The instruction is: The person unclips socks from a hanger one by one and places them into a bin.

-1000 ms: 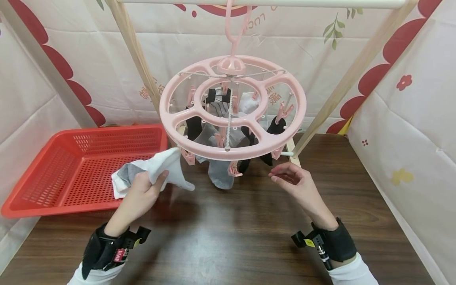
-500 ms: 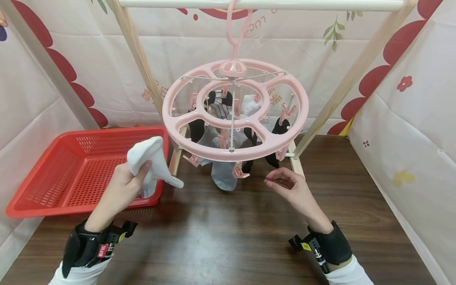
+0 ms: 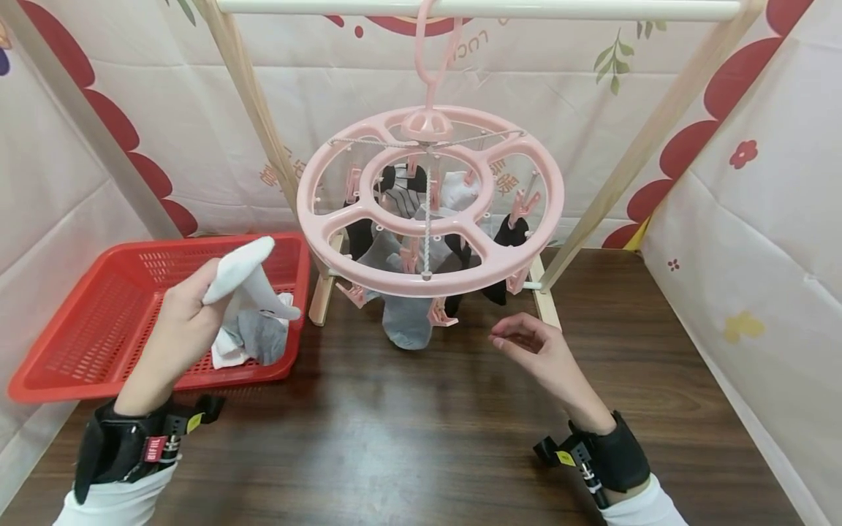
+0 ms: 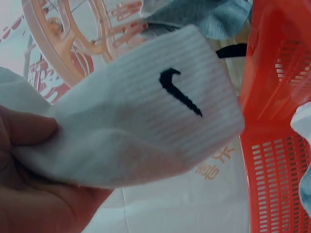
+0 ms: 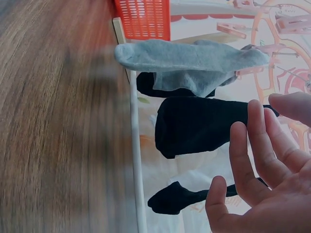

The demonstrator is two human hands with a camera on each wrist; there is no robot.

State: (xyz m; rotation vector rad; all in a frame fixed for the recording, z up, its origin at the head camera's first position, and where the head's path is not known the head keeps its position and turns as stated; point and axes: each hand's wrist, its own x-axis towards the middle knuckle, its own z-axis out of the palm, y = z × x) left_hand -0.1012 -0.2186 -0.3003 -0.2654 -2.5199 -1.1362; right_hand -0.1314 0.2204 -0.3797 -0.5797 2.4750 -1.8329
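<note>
Over the red basket (image 3: 62, 321), my left hand (image 3: 184, 314) pinches a white sock (image 3: 243, 267) between thumb and fingers. In the left wrist view the sock's ribbed cuff (image 4: 194, 87) bears a black swoosh and points toward the basket. My right hand (image 3: 542, 354) is off to the right, below the pink round clip hanger (image 3: 395, 281), fingers loosely bent with nothing in them. From the right wrist view, a black sock (image 5: 199, 126) hangs just beyond those fingers. A grey sock (image 3: 406, 325) hangs at the hanger's front.
More grey and white socks (image 3: 259, 336) lie in the basket. A front clothes peg (image 3: 442, 313) dangles with no sock in it. The hanger hooks over a white rod (image 3: 559, 9) between wooden legs (image 3: 618, 168). Fabric walls (image 3: 743, 241) surround the brown tabletop (image 3: 421, 438).
My left hand has moved left and back over the basket with the white sock, uncovering the socks lying there. The right hand has shifted only slightly.
</note>
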